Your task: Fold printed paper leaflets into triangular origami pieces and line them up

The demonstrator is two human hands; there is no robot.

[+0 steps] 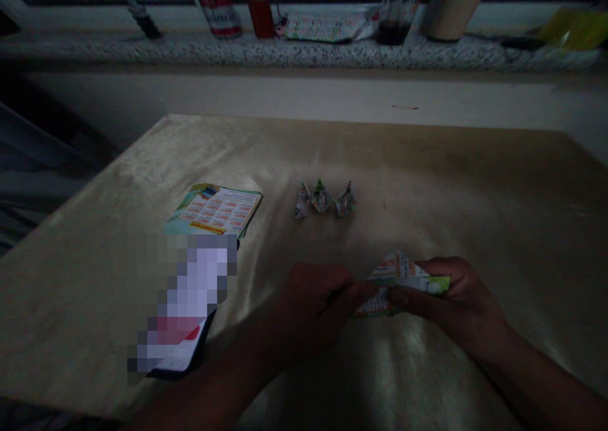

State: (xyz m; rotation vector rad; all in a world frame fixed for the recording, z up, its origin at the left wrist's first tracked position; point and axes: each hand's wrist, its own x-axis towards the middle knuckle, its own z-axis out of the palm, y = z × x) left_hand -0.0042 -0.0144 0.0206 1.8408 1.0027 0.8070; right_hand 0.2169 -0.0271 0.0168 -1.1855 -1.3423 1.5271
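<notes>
A partly folded sheet of printed paper (398,267), white with orange print and a green corner, is held between both hands just above the table. My left hand (320,304) pinches its left end, the fingers closed. Around the right end my right hand (463,301) is closed, with the thumb lying on top of the lower part. Beyond the hands, three small folded paper pieces (320,198) with pointed tips stand in a row. To the left lies a small stack of printed leaflets (221,208).
A phone (183,355), its screen mostly pixelated, lies left of my left arm on the table (456,184). Behind the table, a speckled stone sill (180,52) carries a pink can (217,6), a red bottle (261,16), a glass (396,19) and a beige cylinder (456,6).
</notes>
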